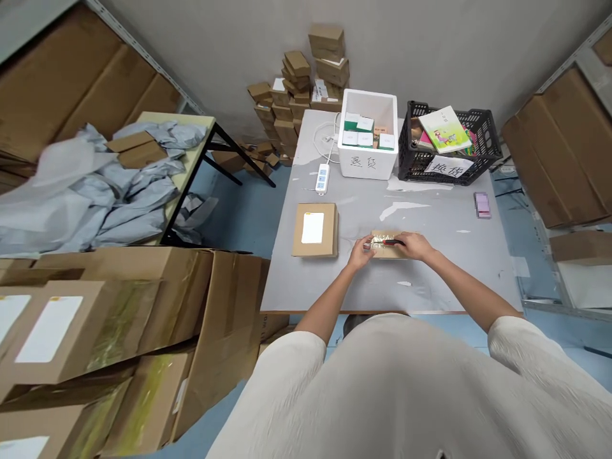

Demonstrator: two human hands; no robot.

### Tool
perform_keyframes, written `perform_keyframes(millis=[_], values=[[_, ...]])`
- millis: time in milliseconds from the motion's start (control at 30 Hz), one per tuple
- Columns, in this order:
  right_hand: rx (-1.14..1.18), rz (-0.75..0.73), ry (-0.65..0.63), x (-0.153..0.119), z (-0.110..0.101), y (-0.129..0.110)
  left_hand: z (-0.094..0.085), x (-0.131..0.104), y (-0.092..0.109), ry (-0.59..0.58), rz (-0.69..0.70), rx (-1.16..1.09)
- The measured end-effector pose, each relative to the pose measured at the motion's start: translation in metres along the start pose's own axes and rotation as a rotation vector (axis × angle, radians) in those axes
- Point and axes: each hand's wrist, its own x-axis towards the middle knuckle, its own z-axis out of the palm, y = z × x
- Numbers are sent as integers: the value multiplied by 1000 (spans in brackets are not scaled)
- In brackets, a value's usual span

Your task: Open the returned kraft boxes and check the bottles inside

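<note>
A small cardboard box (389, 253) with clear tape across its top lies near the front of the grey table. My left hand (361, 254) grips its left end, fingers closed around the edge. In my right hand (415, 245), at the box's right end, is a slim utility knife (393, 242) with a red and black handle. The knife lies along the taped top, pointing left; its tip is too small to make out. To the left, a larger cardboard box (299, 229) with a white label sits flat on the table.
A white foam bin (368, 167) of small boxes and a black crate (405, 150) with books stand at the table's back. A power strip (322, 178) and purple item (482, 205) lie nearby. Stacked cartons (191, 299) crowd the left, beside a table of grey bags (134, 210).
</note>
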Motion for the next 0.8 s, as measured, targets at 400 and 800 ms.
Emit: perform_keyframes(millis=[400, 800], values=[[-43, 37, -4, 7, 6, -3, -1, 2, -2, -19, 17, -13], [-86, 13, -72, 13, -4, -9, -1, 3, -3, -15, 28, 10]])
